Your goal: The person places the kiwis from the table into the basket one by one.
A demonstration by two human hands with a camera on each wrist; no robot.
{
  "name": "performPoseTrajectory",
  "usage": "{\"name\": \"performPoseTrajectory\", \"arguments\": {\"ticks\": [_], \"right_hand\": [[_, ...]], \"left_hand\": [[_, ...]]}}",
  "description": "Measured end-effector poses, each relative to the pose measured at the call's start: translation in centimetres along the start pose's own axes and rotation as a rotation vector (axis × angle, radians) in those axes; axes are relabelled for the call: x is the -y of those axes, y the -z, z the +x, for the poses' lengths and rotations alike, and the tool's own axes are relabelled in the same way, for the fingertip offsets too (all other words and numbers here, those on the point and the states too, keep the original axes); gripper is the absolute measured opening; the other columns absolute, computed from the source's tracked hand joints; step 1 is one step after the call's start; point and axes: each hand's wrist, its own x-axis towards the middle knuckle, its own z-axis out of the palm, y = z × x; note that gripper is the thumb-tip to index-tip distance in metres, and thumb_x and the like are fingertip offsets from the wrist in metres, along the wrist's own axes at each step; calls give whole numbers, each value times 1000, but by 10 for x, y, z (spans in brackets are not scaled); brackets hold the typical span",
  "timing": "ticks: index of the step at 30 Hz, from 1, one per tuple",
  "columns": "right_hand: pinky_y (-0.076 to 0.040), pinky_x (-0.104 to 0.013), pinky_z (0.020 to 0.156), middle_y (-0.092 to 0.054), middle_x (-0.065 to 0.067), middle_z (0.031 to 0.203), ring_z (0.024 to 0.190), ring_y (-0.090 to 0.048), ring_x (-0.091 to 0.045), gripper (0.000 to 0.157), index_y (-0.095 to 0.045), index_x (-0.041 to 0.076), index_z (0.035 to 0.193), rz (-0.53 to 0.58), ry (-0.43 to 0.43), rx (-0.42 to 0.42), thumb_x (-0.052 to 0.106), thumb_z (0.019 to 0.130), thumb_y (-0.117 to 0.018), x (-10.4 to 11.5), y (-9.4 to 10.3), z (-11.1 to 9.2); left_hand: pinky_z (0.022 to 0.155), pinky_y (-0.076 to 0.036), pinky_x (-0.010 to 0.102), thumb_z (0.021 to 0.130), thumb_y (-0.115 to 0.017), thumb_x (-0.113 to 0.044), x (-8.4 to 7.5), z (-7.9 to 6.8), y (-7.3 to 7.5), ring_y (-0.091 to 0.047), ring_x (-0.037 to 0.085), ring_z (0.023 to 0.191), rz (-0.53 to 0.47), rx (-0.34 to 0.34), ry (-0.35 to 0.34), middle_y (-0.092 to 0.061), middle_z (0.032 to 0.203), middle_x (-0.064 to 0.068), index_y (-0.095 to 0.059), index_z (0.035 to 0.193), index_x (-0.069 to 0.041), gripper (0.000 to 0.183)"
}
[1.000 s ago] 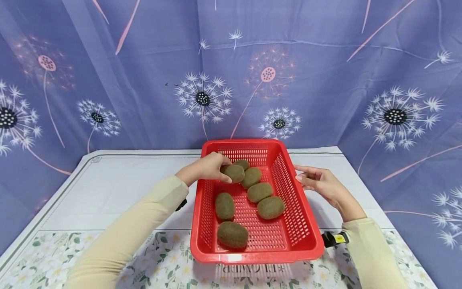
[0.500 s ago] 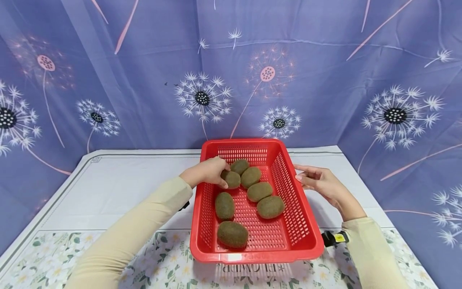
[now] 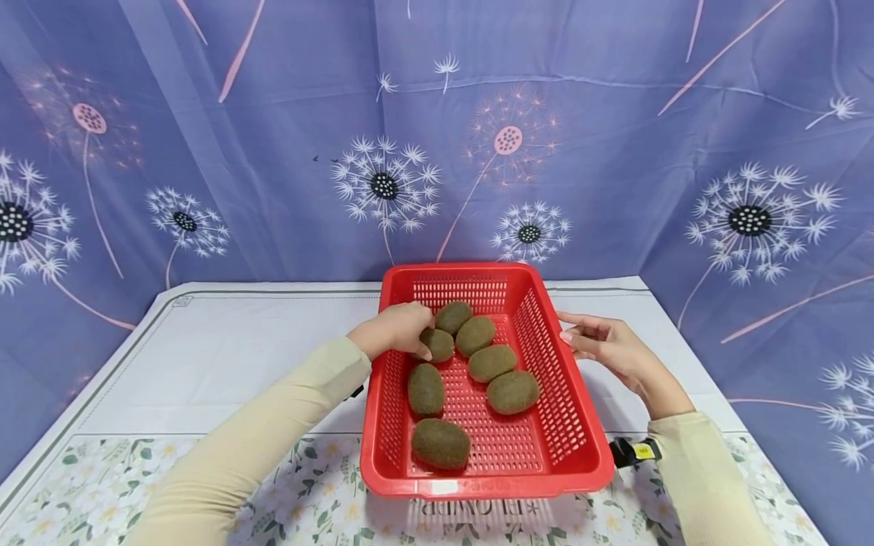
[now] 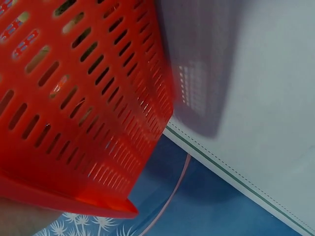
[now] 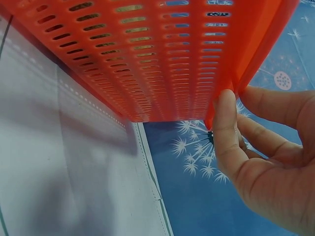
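Note:
In the head view, several brown kiwis lie in a red plastic basket (image 3: 519, 485). My left hand (image 3: 399, 330) reaches over its left rim and grips a kiwi (image 3: 440, 345) low in the basket, covering part of it. Close beyond that fruit sit another kiwi (image 3: 454, 317) and a second one (image 3: 476, 336). A kiwi (image 3: 426, 390) stands lengthwise just nearer me. At the right rim, my right hand (image 3: 608, 345) pinches the lip of the basket; the right wrist view shows thumb and finger at its edge. The left wrist view shows mostly the outer basket wall.
Toward the front of the basket lies a kiwi (image 3: 440, 444), and along the right are a kiwi (image 3: 514, 392) and another kiwi (image 3: 492, 363). The basket stands on a white and floral tablecloth (image 3: 239, 364). A purple dandelion curtain (image 3: 273, 152) hangs behind it.
My left hand has lowered the kiwi and brought it slightly left and nearer me, uncovering more of the kiwi behind it. My right hand keeps its place at the rim.

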Motion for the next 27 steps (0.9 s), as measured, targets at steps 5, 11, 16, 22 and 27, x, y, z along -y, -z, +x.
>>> {"name": "performPoseTrajectory", "arguments": {"ticks": [5,11,16,22,27], "right_hand": [[-50,-31,73,-61,-3,92,80,-61,-14,53,-37,-5,131,3,2,1,13,86,-58,0,0,0],[-50,-31,73,-61,-4,92,80,-61,-14,54,-37,-5,131,5,-2,3,14,85,-58,-1,0,1],[-50,-34,74,-60,-6,93,81,-61,-15,54,-38,-3,131,-30,-7,4,17,85,-58,0,0,2],[-50,-34,74,-58,-11,92,80,-61,-16,53,-40,1,131,-103,10,9,20,85,-59,1,1,3],[-50,-34,72,-57,-17,96,80,-61,-16,52,-41,1,130,-168,29,14,20,85,-58,3,1,5]], "left_hand": [[55,-38,28,66,-75,-37,-1,1,-3,-46,12,63,36,9,21,-52,64,-4,-56,63,-18,27],[56,-40,31,67,-74,-38,-3,-1,-2,-48,13,65,61,14,41,-52,63,-4,-57,65,-16,28],[59,-42,32,68,-74,-36,-5,-3,-3,-49,13,68,48,9,51,-51,65,-4,-57,67,-16,26],[63,-43,32,72,-72,-30,-1,-5,0,-53,14,72,-19,-35,-8,-59,74,1,-63,80,-11,23],[81,-44,32,79,-67,-23,6,-16,11,-58,20,95,-157,-116,-126,-63,103,10,-61,108,-1,37]]}}
